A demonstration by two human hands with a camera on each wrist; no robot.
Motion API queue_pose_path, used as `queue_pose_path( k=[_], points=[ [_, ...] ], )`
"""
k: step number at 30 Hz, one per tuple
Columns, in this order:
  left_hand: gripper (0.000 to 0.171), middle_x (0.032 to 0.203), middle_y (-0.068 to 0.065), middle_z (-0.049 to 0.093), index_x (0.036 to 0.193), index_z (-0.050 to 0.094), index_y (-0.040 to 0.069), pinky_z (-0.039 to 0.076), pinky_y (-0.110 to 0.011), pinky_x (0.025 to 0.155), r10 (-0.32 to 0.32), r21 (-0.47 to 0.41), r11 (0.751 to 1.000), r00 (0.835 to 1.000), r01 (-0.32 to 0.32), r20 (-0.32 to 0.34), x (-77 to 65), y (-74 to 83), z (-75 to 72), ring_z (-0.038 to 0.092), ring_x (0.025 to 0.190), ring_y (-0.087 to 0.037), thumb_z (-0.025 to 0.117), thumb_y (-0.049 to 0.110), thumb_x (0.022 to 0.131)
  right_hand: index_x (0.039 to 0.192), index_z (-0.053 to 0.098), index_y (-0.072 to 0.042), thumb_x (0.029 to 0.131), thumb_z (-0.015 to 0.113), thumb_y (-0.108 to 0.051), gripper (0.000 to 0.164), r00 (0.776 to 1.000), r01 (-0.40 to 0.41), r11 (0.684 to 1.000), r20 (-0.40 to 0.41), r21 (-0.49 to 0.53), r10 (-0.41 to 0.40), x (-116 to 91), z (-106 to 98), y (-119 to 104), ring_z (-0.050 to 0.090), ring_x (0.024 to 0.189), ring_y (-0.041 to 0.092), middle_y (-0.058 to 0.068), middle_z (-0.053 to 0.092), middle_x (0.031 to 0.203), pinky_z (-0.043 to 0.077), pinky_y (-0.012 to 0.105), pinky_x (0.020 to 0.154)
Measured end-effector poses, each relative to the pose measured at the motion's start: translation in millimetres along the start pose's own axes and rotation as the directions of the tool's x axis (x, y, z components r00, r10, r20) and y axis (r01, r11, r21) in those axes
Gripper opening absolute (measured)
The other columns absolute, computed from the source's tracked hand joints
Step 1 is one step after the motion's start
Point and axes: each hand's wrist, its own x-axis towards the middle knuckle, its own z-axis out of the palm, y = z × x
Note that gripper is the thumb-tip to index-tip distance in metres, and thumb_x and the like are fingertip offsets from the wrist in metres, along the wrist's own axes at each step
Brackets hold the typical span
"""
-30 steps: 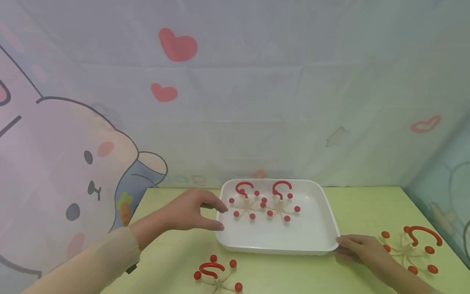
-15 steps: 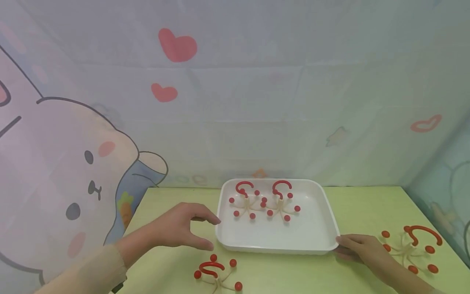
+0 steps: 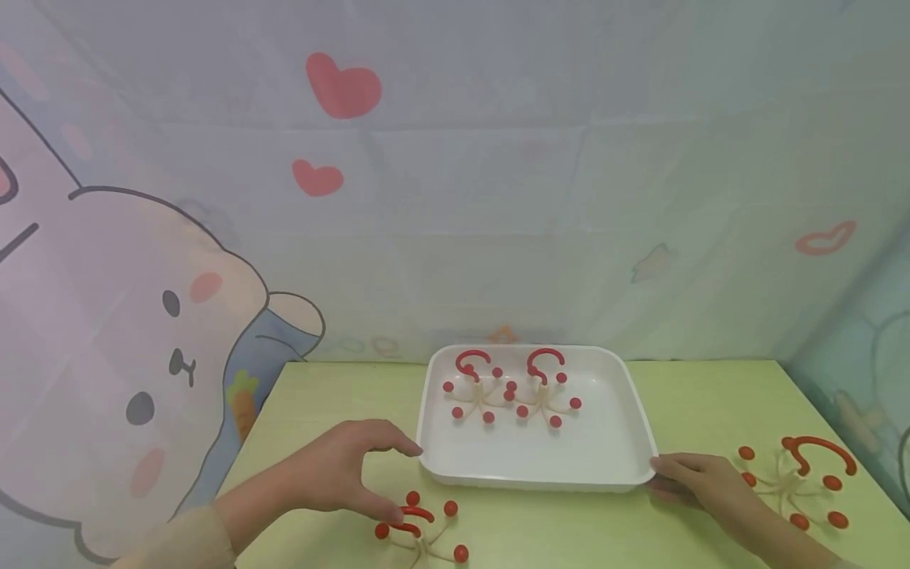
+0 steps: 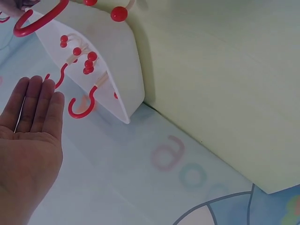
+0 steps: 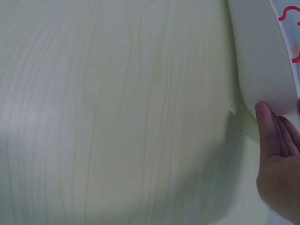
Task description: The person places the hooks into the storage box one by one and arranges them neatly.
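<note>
My left hand point(image 3: 341, 470), fingers spread from the thumb, hovers over a hanger with a red hook and red-balled beige arms point(image 3: 419, 545); the thumb overlaps the hook in the head view. The left wrist view shows the palm point(image 4: 33, 154) and straight fingers, nothing held. My right hand point(image 3: 700, 482) grips the front right corner of a white tray point(image 3: 569, 466), thumb at the rim, other fingers lower and partly hidden. Inside this tray, toward the back, stand two similar hangers, one at left point(image 3: 478, 395) and one mid-tray point(image 3: 543, 399).
Another such hanger point(image 3: 789, 490) stands on the table right of the tray, beside the right forearm. A printed cloth point(image 3: 455, 197) hangs behind the pale green table point(image 3: 334, 387). The tray's back edge lies close to that cloth.
My left hand has come down from the tray's left edge toward the front, to the hanger there. The right hand and the tray have stayed in place.
</note>
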Motion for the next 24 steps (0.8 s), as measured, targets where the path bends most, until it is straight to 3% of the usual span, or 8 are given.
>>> queue_pose_path(
  k=[5, 15, 24],
  points=[
    [0.063, 0.125, 0.022, 0.069, 0.130, 0.074, 0.025, 0.056, -0.041, 0.105, -0.007, 0.006, 1.000, 1.000, 0.007, -0.011, -6.4, -2.1, 7.4, 0.064, 0.119, -0.007, 0.095, 0.052, 0.077, 0.136, 0.061, 0.018, 0.106, 0.070, -0.027, 0.056, 1.000, 0.013, 1.000, 0.006, 0.014, -0.013, 1.1, -0.5, 0.7, 0.077, 0.107, 0.017, 0.023, 0.072, 0.130, 0.063, 0.035, 0.092],
    [0.058, 0.121, 0.022, 0.070, 0.126, 0.075, 0.027, 0.058, -0.037, 0.100, 0.041, 0.023, 0.999, 0.997, -0.040, -0.072, -17.0, -11.9, 23.7, 0.066, 0.114, -0.005, 0.092, 0.056, 0.079, 0.136, 0.061, 0.018, 0.105, 0.071, -0.031, 0.058, 1.000, -0.013, 1.000, -0.028, -0.021, 0.013, 1.2, 0.9, 0.4, 0.077, 0.108, 0.020, 0.025, 0.071, 0.131, 0.064, 0.035, 0.091],
    [0.042, 0.114, 0.024, 0.071, 0.118, 0.078, 0.031, 0.060, -0.034, 0.096, -0.019, -0.050, 0.999, 0.999, 0.017, -0.048, -23.1, -15.5, 31.8, 0.067, 0.107, -0.002, 0.091, 0.051, 0.084, 0.137, 0.061, 0.017, 0.106, 0.069, -0.032, 0.059, 1.000, -0.017, 1.000, -0.013, -0.022, 0.016, 1.5, -0.1, 2.1, 0.077, 0.110, 0.020, 0.026, 0.070, 0.133, 0.064, 0.035, 0.091]
  ],
)
